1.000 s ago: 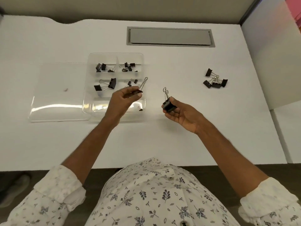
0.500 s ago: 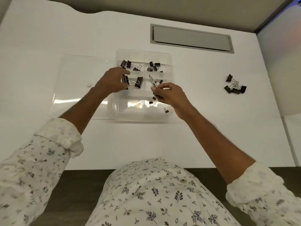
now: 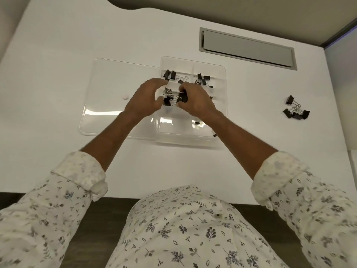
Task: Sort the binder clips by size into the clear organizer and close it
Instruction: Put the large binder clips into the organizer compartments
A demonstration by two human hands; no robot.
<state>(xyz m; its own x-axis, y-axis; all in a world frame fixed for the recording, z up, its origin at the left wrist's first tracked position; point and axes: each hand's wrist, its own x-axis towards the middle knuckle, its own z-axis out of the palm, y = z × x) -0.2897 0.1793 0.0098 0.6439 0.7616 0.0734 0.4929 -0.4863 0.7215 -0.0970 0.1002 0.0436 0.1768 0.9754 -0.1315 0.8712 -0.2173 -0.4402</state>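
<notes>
Black binder clips (image 3: 170,74) lie in several compartments of the clear plastic organizer (image 3: 177,127). The right hand (image 3: 197,103) pinches a large clip (image 3: 183,97) over it, and the left hand (image 3: 142,102) curls beside, grip unclear. Unsorted clips (image 3: 295,113) wait at 3 o'clock, clear lid (image 3: 116,89) open at 9.

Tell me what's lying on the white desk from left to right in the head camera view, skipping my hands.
clear lid → clear organizer → loose pile of binder clips
</notes>
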